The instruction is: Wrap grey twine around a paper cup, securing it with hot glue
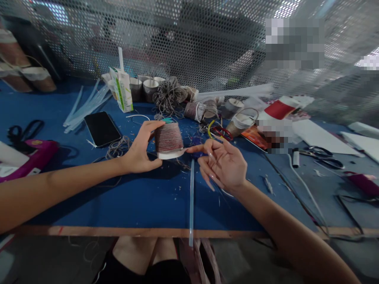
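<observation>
A small cup (169,138) wrapped in reddish-brown and grey cord is in my left hand (145,148). Thumb and fingers grip it from the left, with its white rim at the bottom. My right hand (223,163) is palm up, fingers apart, the index fingertip touching the cup near the right end of the rim. Whether a cord end lies under that fingertip I cannot make out. Beneath the right hand, a translucent glue stick (192,201) reaches past the table's front edge from a dark blue object (197,146), mostly hidden.
Behind are a tangled cord bundle (170,94), several cord-wrapped cups (150,88) and a drink carton (121,90). At left lie a phone (102,128), loose glue sticks (89,104) and a magenta glue gun (38,156). Scissors (322,156) and a white cable (308,189) are at right.
</observation>
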`<state>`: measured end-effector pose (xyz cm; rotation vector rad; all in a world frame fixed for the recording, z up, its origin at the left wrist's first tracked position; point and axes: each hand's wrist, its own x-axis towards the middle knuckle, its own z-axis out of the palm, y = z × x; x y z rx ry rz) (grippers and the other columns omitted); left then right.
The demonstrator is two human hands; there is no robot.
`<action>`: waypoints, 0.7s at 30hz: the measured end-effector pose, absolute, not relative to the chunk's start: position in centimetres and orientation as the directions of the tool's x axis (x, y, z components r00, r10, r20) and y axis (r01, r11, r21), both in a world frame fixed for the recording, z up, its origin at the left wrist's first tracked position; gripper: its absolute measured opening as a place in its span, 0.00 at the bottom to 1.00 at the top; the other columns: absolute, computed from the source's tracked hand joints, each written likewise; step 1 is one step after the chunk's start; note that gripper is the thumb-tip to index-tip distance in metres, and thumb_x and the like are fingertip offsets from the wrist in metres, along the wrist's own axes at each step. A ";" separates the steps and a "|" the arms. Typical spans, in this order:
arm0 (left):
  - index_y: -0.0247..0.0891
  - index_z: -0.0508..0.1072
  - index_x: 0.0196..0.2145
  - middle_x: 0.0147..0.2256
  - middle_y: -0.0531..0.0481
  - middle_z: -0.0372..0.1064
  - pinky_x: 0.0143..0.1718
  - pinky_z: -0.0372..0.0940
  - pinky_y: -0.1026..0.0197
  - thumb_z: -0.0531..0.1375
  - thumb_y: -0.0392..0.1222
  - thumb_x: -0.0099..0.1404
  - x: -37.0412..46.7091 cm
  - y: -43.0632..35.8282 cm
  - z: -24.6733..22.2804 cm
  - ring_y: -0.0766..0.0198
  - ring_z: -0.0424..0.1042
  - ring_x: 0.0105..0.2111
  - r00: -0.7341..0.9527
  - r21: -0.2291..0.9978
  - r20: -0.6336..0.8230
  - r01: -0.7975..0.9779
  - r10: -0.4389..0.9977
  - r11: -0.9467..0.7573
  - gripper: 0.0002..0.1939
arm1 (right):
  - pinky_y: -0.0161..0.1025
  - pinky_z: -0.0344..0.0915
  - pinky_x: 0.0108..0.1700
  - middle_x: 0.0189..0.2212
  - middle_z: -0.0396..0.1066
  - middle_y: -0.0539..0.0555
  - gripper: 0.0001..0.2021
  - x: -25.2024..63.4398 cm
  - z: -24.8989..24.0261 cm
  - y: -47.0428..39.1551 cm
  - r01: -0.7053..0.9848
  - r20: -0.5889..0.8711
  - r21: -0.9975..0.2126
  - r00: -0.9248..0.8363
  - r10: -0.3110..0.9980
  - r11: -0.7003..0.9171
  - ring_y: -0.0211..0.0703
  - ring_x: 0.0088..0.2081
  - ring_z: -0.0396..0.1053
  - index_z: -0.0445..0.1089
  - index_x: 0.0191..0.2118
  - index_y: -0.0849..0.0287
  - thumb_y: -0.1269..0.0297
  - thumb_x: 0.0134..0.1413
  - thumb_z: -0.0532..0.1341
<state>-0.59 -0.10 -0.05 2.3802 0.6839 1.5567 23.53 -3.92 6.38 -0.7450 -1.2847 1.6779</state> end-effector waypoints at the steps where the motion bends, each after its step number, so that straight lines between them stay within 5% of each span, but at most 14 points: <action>1: 0.43 0.54 0.64 0.57 0.38 0.57 0.56 0.71 0.45 0.65 0.36 0.52 -0.5 -0.1 -0.1 0.48 0.63 0.60 0.332 0.425 0.809 0.243 0.486 -0.872 0.43 | 0.34 0.58 0.09 0.36 0.80 0.54 0.20 23.5 6.4 -4.0 -0.273 0.035 -0.956 -0.462 0.886 -0.104 0.30 0.10 0.53 0.59 0.25 0.55 0.45 0.57 0.57; 13: 0.45 0.55 0.63 0.57 0.39 0.57 0.55 0.72 0.50 0.67 0.46 0.56 -0.5 0.3 -1.1 0.51 0.63 0.60 0.288 0.505 0.811 0.093 0.509 -0.858 0.41 | 0.31 0.55 0.09 0.30 0.78 0.52 0.19 24.2 6.0 -2.9 -0.327 0.133 -0.945 -0.326 0.936 0.021 0.28 0.10 0.52 0.59 0.22 0.56 0.51 0.59 0.57; 21: 0.44 0.55 0.64 0.57 0.39 0.55 0.55 0.71 0.49 0.69 0.41 0.54 -0.5 0.5 -1.1 0.50 0.61 0.60 0.302 0.502 0.821 0.025 0.485 -0.865 0.43 | 0.34 0.60 0.09 0.34 0.81 0.53 0.18 23.9 5.9 -3.8 -0.299 0.122 -0.954 -0.466 0.876 -0.026 0.31 0.09 0.55 0.61 0.24 0.56 0.48 0.56 0.59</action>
